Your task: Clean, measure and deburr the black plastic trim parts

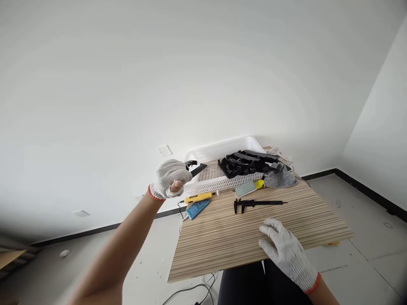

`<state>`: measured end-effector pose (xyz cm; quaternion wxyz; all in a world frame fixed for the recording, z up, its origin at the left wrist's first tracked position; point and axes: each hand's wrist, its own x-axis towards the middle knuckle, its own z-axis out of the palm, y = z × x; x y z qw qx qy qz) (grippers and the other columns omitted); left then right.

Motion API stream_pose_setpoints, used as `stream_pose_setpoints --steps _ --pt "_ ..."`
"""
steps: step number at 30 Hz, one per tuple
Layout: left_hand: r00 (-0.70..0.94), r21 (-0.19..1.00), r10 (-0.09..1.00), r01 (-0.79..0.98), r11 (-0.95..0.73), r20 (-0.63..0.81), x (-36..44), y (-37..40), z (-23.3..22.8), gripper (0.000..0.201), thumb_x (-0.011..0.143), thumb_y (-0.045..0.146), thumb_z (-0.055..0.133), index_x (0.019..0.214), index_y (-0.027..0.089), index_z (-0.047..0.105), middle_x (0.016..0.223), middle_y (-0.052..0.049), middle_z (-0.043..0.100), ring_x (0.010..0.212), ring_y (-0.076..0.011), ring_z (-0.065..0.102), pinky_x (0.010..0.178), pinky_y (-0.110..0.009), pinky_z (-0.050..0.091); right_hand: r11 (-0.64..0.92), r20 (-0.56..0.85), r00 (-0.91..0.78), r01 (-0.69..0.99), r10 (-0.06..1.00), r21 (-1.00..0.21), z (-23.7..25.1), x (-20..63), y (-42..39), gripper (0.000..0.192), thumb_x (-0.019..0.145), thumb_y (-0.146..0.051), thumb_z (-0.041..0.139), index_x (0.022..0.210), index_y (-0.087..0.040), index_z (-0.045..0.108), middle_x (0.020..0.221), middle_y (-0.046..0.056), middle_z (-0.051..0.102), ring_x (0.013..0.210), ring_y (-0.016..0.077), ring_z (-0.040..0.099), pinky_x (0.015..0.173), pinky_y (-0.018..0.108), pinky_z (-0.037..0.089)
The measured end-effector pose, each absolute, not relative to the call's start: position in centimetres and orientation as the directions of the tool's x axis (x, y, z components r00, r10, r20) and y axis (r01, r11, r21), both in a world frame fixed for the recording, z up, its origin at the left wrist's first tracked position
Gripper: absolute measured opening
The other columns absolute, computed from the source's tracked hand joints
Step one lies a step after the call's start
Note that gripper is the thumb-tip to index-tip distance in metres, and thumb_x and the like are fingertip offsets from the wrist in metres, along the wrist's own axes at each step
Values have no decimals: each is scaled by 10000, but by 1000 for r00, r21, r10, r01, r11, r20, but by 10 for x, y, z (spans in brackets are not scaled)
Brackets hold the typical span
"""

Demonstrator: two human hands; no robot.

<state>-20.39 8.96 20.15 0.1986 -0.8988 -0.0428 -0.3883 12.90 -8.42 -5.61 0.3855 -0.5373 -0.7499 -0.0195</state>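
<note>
Beside the left end of a white plastic basket [210, 186], a person's gloved left hand [172, 178] is curled round a black part [199, 170], fingers wrapped tight and a bare thumb tip showing; the firm grip appears meant to keep the slim piece steady, its free end pointing toward the basket; the left arm [132, 237] reaches up and forward, held off the table [219, 237], its forearm slanting toward the basket. Nearer the person than the basket, the gloved right hand [282, 248] is palm down at the table's near edge, fingers loosely spread and holding nothing visible; the pose suggests light support, though whether the fingertips press on the wood cannot be told. Toward the basket's right end, a pile of black plastic parts [249, 162] is heaped inside, likely to keep them together; before the basket lie a yellow tool [199, 198], a flat blue item [197, 209] and a grey-and-yellow scraper [246, 188], with a black caliper [260, 203] nearer the person, seemingly placed within reach; a grey cloth [281, 178] sits at the basket's right front corner.
</note>
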Motion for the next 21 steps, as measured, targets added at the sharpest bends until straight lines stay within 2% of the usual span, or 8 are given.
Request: stream_pose_setpoints --steps 5,9,11,15,18,21 --pt "884 -173 110 209 -962 455 -214 134 185 638 1125 482 173 608 224 444 486 9 478 437 -121 412 498 -280 362 407 626 -108 840 773 -358 -60 126 -84 225 1072 -356 539 1139 -262 732 1165 52 758 938 167 781 781 291 662" --pt "890 41 319 324 -945 327 -238 147 172 573 1110 447 228 618 221 415 489 31 468 430 -98 364 485 -249 365 397 628 -108 852 771 -340 -58 123 -83 245 1084 -334 518 1060 -248 746 1062 39 771 888 154 775 757 270 636" --pt "864 106 423 410 -906 273 -250 142 168 481 1069 394 297 640 224 430 514 27 493 458 -105 365 501 -260 373 381 630 -103 866 770 -325 -59 123 -82 253 1083 -334 526 1035 -240 756 1046 37 775 883 153 774 748 265 627" --pt "811 64 560 558 -827 167 -262 120 162 170 849 180 475 699 207 551 619 24 599 554 -107 485 623 -266 453 363 624 -104 881 774 -304 -62 124 -81 276 1086 -348 534 1032 -229 777 1053 42 784 899 157 773 749 264 615" --pt "743 -10 657 663 -748 130 -266 104 159 201 797 139 465 799 213 652 746 15 673 692 -121 591 729 -276 482 357 598 -110 880 794 -312 -63 124 -81 286 1086 -357 538 1027 -226 785 1035 40 786 886 157 769 736 267 605" --pt "582 -120 804 813 -570 124 -274 97 162 236 847 226 479 833 234 714 771 -18 685 805 -181 646 668 -286 442 325 551 -93 883 829 -340 -63 124 -81 270 1075 -362 560 1029 -223 787 1027 42 785 874 161 766 738 279 599"
